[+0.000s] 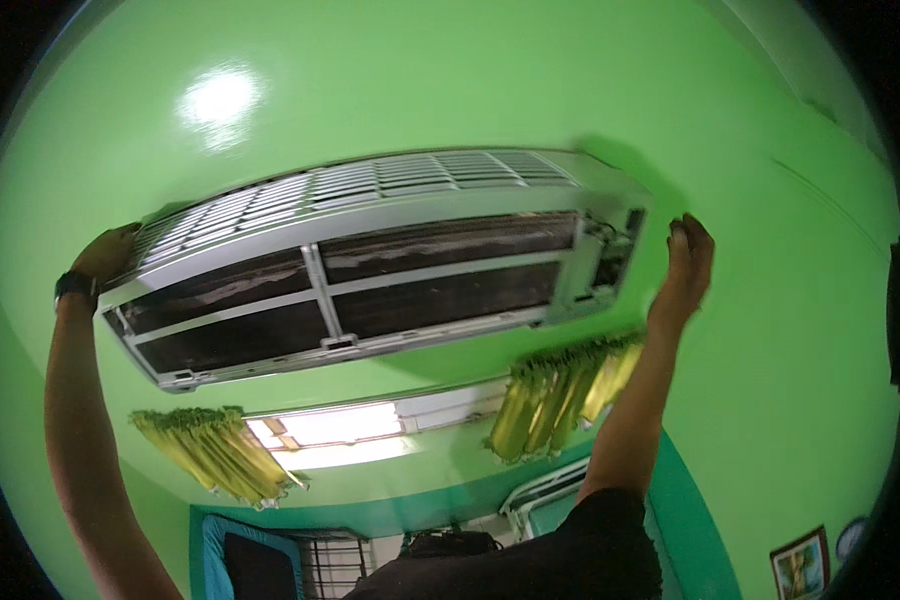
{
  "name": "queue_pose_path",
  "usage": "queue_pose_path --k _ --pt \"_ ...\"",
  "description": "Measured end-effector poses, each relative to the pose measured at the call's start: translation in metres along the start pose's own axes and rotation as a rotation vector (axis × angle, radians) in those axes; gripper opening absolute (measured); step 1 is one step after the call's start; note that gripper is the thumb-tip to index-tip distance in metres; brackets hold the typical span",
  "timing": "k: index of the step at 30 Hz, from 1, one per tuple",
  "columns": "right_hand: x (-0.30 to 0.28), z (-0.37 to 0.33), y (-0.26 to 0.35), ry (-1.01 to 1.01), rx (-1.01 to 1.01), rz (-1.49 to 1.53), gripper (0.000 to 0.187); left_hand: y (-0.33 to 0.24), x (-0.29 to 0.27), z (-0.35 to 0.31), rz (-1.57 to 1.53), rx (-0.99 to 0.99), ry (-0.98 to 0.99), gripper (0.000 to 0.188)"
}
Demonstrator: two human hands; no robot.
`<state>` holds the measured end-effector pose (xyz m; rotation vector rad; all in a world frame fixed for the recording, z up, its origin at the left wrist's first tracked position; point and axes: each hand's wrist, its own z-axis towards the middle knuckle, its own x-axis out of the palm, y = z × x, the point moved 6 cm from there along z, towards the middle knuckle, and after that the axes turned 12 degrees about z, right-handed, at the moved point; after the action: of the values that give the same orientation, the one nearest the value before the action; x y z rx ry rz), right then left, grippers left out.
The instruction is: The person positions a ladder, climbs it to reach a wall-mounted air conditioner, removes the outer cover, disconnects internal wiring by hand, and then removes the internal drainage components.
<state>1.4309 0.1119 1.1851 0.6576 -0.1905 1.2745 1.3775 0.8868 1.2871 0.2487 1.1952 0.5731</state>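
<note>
A white wall-mounted air conditioner (440, 205) hangs tilted across the middle of the view, its front flap absent so that the dark coil area (440, 300) shows through the frame openings. My left hand (108, 252), with a dark band at the wrist, grips the left end of its casing by the slatted top grille (370, 180). Some of those fingers are hidden at the edge. Just off the right end, my right hand (686, 258) is raised with bent fingers and touches nothing visible. Wiring parts (605, 250) are exposed inside the right end.
Behind the unit stands a bright green wall (450, 80). Yellow-green curtains (545, 405) flank a lit window (345, 425) beyond. A framed picture (800, 567) hangs at lower right. At lower left is a blue-edged dark piece (255, 560) beside a metal grid (332, 567).
</note>
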Motion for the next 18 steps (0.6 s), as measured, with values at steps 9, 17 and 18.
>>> queue_pose_path --k 9,17,18 --pt "-0.065 -0.113 -0.191 0.104 1.11 0.217 0.102 0.014 0.018 0.029 -0.062 0.13 0.012 0.046" --pt "-0.077 -0.119 -0.175 0.097 1.122 0.329 0.096 -0.019 0.005 0.015 0.045 -0.002 0.148 0.047" --pt "-0.081 -0.111 -0.183 0.083 1.097 0.314 0.094 -0.028 0.004 0.017 0.112 0.016 0.153 0.046"
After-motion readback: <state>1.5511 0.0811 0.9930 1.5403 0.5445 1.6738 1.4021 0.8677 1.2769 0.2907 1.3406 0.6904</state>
